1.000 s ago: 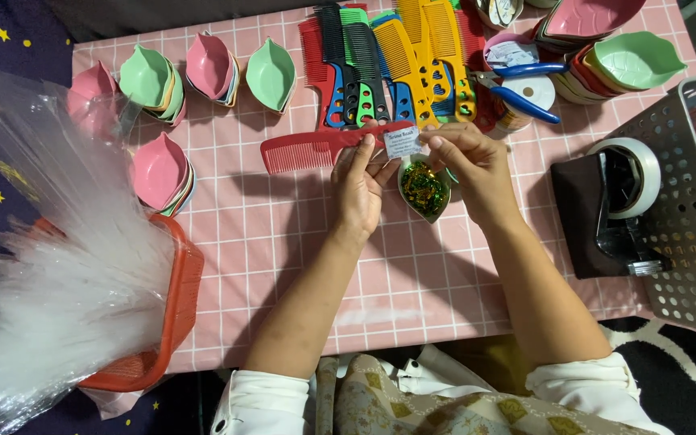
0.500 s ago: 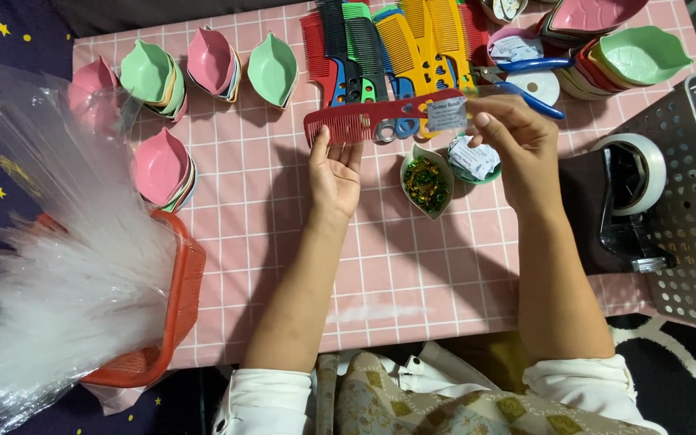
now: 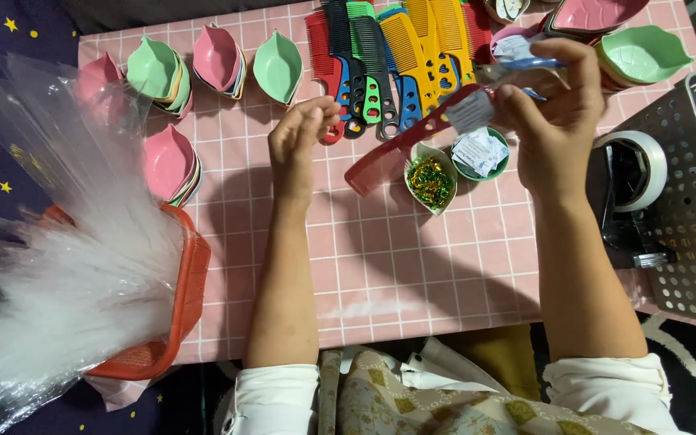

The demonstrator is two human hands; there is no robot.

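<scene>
Red comb (image 3: 412,137) just got lifted off the table (image 3: 445,266); right hand (image 3: 553,105) now pinches its tagged end, left hand (image 3: 300,141) let go, loosely curled, probably empty.

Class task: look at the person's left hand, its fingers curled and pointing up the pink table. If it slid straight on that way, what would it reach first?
Probably the row of plastic combs: the left hand is nearest the red comb's handle end. Its height above the pink checked tablecloth is unclear.

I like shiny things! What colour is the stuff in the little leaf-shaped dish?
Shiny green and gold bits, seen in the head view.
</scene>
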